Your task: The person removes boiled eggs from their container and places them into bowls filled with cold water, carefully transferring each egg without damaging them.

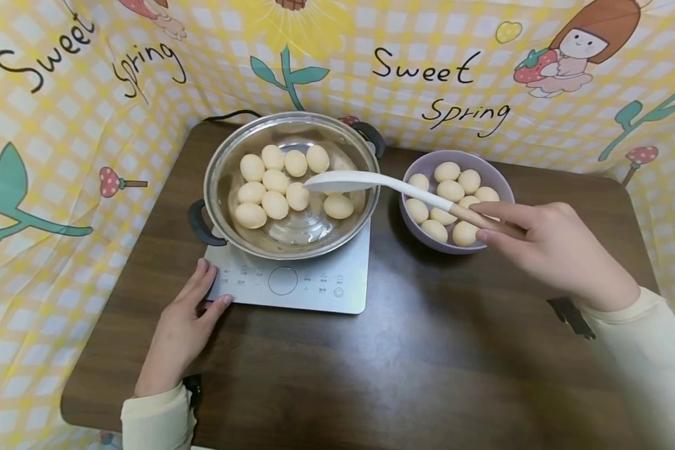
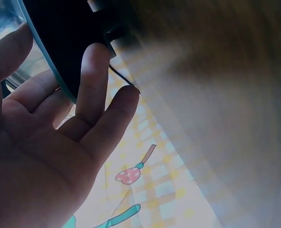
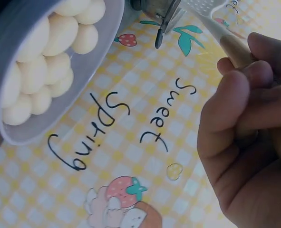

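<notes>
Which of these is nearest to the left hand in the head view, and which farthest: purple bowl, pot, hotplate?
1. Hotplate: under the pot, its front left corner right at the left hand.
2. Pot: on the hotplate.
3. Purple bowl: right of the pot.

Looks forward and down from the head, farthest off, over pot (image 1: 289, 234), bowl (image 1: 492, 175) and table (image 1: 427, 337); from the left wrist, very near, past left hand (image 2: 50, 137) along cooktop (image 2: 59, 40); from the right wrist, near, past right hand (image 3: 247, 118) to bowl and spoon (image 3: 235, 50), sharing both with head view.
</notes>
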A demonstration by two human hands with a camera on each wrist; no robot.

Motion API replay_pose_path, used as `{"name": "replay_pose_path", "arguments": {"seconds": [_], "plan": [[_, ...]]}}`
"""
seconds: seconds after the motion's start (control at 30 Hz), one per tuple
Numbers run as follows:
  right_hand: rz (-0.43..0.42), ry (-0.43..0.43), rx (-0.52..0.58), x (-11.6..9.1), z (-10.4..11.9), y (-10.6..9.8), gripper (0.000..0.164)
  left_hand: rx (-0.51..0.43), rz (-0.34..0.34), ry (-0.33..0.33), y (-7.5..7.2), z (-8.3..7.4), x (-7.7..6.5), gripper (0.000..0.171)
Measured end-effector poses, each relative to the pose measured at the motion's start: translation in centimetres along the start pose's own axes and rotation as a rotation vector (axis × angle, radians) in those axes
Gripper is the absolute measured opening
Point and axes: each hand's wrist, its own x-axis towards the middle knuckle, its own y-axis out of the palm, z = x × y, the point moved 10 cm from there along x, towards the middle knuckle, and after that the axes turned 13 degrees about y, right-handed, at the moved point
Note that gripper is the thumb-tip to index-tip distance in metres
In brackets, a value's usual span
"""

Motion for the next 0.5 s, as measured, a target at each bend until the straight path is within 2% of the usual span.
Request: {"name": "replay_pose_path", "arguments": {"seconds": [0.17, 0.5], "plan": [[-0.012, -0.089, -0.072, 0.6, 1.3, 0.6, 0.039, -0.007, 0.009, 0.002, 0.0, -0.1, 0.1, 0.069], [0.085, -0.082, -0.023, 0.9, 1.5, 1.6, 0.03, -0.007, 0.012, -0.008, 0.1, 0.2, 0.1, 0.07]]}}
